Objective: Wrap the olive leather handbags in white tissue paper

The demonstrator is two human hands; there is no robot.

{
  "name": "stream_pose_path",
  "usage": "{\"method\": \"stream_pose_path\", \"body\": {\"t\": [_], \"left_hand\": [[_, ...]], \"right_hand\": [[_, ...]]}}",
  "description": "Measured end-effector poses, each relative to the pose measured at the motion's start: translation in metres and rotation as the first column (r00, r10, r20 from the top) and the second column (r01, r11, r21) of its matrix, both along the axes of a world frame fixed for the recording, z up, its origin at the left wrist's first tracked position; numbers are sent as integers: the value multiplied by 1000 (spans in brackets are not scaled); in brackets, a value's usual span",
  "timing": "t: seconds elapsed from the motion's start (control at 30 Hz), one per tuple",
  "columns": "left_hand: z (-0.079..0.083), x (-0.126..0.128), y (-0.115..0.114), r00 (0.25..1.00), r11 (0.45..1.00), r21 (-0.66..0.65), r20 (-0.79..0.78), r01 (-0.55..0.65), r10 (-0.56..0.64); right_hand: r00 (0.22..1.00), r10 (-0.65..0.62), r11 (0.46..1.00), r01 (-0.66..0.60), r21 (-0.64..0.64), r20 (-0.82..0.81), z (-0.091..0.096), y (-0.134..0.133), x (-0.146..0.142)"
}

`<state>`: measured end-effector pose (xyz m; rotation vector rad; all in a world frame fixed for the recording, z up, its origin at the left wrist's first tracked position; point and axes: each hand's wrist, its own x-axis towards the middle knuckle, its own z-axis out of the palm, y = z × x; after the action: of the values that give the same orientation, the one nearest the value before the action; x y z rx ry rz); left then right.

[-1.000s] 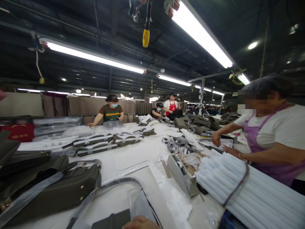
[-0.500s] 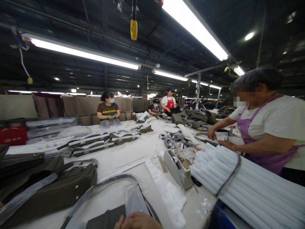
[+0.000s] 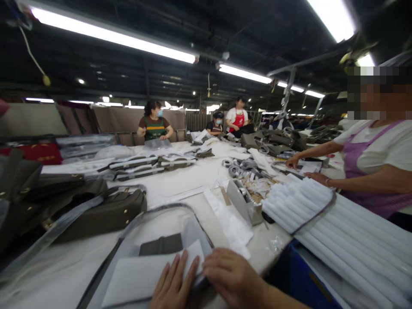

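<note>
My left hand [image 3: 174, 285] lies flat with fingers stretched out on a white sheet [image 3: 141, 277] inside a clear plastic pouch [image 3: 154, 240] with a dark edge. A dark olive piece [image 3: 161, 245] sits in the pouch just beyond the sheet. My right hand [image 3: 230, 274] rests beside the left at the pouch's right edge, fingers curled downward over it. Whether it grips the pouch is hidden.
Olive bags [image 3: 96, 212] lie at the left. A grey tape dispenser [image 3: 244, 201] and a bundle of white foam tubes [image 3: 322, 223] stand at the right. A person in a purple apron [image 3: 376, 167] works at the right; other people [image 3: 154, 124] stand at the far side of the table [image 3: 180, 184].
The view has tilted down and both my hands have come up into view over the pouch. The white sheet now shows inside it.
</note>
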<state>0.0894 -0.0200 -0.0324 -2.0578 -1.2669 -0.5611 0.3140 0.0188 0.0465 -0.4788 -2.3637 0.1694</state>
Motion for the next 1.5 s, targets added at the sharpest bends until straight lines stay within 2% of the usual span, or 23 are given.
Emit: {"method": "stream_pose_path", "body": {"t": [0.1,0.2,0.37,0.5,0.63,0.73,0.93,1.07,1.13,1.2,1.3,1.4,1.5], "left_hand": [[17,3,-14,1000,988,-156,-2,-11,11],[23,7,-17,998,971,-238,51,-20,33],[19,11,-18,986,969,-246,159,-10,50],[17,11,-18,983,969,-246,171,-15,59],[19,12,-19,988,967,-250,131,-52,87],[20,12,-19,989,972,-230,129,-45,77],[18,9,-16,988,977,-212,144,-26,58],[16,7,-15,991,976,-216,127,-17,45],[16,8,-15,988,974,-225,143,-22,56],[17,9,-16,986,972,-233,157,-24,62],[20,10,-18,984,972,-235,168,-23,64],[23,10,-18,987,972,-233,154,-11,48],[24,10,-17,987,970,-242,154,-13,51]], "right_hand": [[992,-110,993,107,-42,-56,15,8,8],[980,-193,975,186,-125,-46,22,36,4],[964,-234,942,256,-216,123,25,95,-28],[937,-212,924,285,-254,278,23,143,-58],[931,-196,899,296,-322,309,19,179,-72],[948,-175,875,273,-400,265,23,191,-74],[992,-71,787,120,-605,104,32,186,-75],[999,-27,735,41,-677,31,33,166,-76],[1000,-20,730,18,-683,6,35,152,-74],[1000,-1,767,-5,-642,-8,37,136,-70],[997,46,858,-11,-514,55,38,112,-61],[984,41,918,31,-394,173,29,91,-50],[976,16,962,44,-271,216,15,75,-41]]}}
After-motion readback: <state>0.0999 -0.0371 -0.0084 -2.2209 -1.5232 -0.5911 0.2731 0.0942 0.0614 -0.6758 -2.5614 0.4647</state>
